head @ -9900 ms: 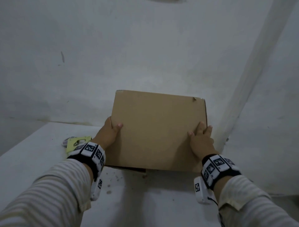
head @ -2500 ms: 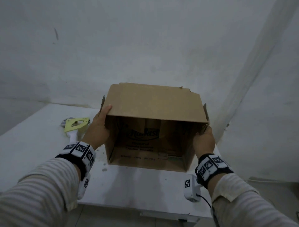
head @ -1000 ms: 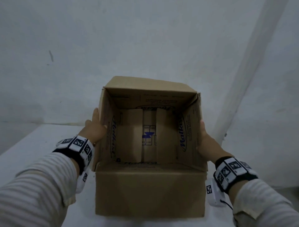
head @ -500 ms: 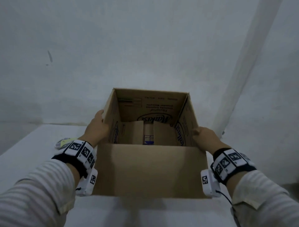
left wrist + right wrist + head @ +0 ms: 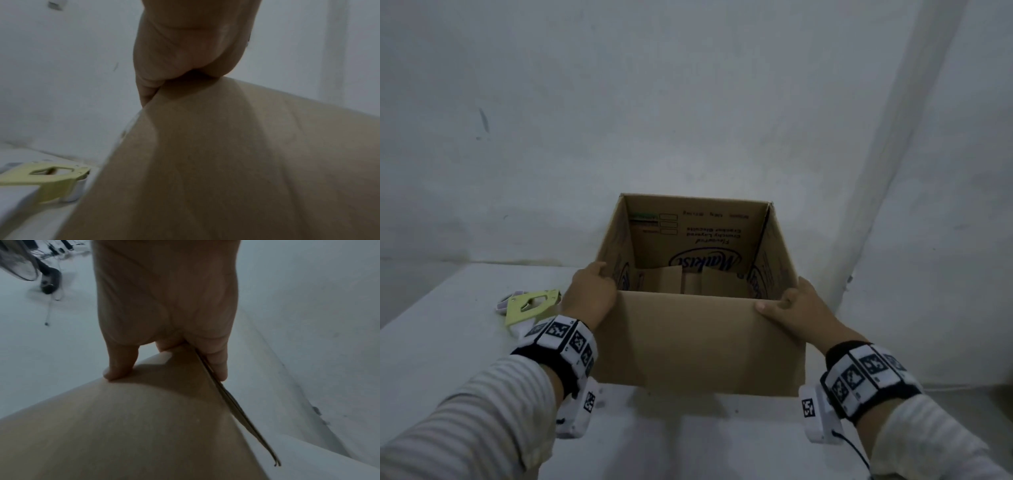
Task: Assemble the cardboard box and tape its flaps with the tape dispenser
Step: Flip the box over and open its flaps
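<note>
- the left hand (image 5: 591, 298) grips the box (image 5: 698, 342) at its near left top corner — fingers curled over the left wall's rim, palm against the outside.
- the left wrist view shows that same hand (image 5: 185, 48) bent over the cardboard edge, with the box wall (image 5: 226, 162) filling the lower frame.
- the right hand (image 5: 796, 310) clamps the near right top corner: the thumb lies along the top of the front wall, the other fingers wrap the right wall.
- in the right wrist view the hand (image 5: 166, 305) has one finger pressed on the outer face of the box (image 5: 123, 426) and another on the far side of a thin cardboard edge, so the wall is pinched between them.
- the box stands upright on the table (image 5: 441, 342), mouth open upward, just in front of the wall (image 5: 688, 102).
- down inside, two bottom flaps (image 5: 688, 279) are folded inward with a gap between them; blue print shows on the inner walls, upside down.
- the dispenser (image 5: 530, 303) — yellow-green frame, pale handle — lies flat on the table just left of the box, near the left wrist, touched by neither hand.
- from the left wrist view the dispenser (image 5: 47, 181) sits just beside the box's lower corner; whether they touch i cannot tell.
- both wrists carry black bands with square markers (image 5: 561, 334).
</note>
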`<state>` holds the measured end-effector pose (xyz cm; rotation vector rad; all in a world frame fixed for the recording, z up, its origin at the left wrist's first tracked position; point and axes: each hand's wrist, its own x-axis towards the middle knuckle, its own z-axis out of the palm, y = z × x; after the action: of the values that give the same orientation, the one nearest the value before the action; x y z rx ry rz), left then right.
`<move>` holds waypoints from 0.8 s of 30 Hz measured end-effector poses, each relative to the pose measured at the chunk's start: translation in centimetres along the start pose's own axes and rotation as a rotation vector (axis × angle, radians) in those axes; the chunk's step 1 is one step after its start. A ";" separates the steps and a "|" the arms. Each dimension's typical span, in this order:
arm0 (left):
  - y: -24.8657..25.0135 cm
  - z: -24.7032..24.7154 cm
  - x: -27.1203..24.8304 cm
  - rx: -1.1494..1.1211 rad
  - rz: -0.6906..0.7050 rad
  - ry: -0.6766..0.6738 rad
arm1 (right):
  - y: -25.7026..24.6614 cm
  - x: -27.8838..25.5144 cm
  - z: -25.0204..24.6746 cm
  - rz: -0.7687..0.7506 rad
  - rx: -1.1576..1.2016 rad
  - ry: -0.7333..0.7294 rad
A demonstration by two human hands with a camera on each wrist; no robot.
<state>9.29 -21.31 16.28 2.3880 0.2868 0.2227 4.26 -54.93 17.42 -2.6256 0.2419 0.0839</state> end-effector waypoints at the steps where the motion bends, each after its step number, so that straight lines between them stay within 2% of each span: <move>1: 0.5 0.4 -0.5 0.009 -0.003 -0.008 | 0.5 0.5 -0.5 0.007 0.035 0.025; 5: 1.5 1.3 -1.3 0.012 0.016 -0.017 | 1.6 1.9 -1.4 0.050 0.132 0.096; 11: 1.8 1.3 -0.8 -0.280 -0.118 -0.080 | 0.4 3.0 0.6 0.103 0.122 0.237; 19: 2.3 2.5 0.7 -0.287 -0.118 -0.051 | 0.5 3.3 1.7 0.088 0.229 0.430; 24: 1.8 2.6 2.1 -0.332 -0.112 -0.101 | -0.5 5.3 1.8 0.126 0.225 0.451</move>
<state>12.15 -23.75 15.75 2.0411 0.3094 0.0882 9.52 -54.42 15.55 -2.3715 0.5366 -0.4701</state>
